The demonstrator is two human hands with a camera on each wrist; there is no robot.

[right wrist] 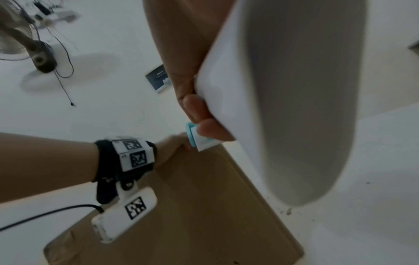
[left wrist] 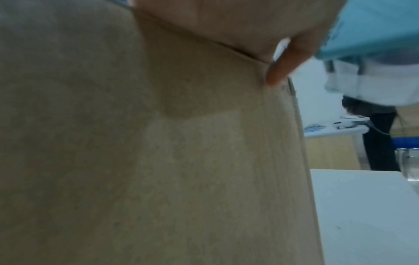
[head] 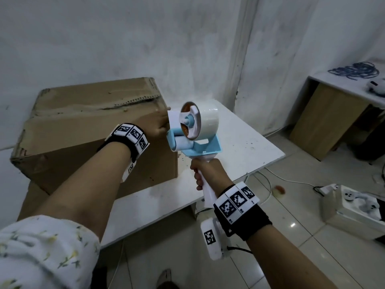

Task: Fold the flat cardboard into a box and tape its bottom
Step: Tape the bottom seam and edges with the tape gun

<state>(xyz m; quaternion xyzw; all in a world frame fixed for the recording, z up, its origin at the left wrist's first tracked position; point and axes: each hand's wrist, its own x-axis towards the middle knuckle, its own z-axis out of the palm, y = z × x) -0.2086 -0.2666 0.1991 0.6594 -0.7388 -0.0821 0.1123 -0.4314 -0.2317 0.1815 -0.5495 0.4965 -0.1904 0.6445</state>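
With the cardboard box [head: 83, 130] already folded and standing on the white surface [head: 239, 147], taping looks barely begun. Right hand [head: 205, 170] fingers are wrapped round the tape dispenser [head: 191, 130] handle, nose at the box's top right corner. Left hand [head: 157, 124] rests on that corner, apparently pinning the tape end; finger pose unclear. Centre seam not visibly taped.

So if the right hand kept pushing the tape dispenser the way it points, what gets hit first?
Probably the left hand at the cardboard box corner: the tape dispenser held by the right hand already sits beside those fingers, though depth is unclear.
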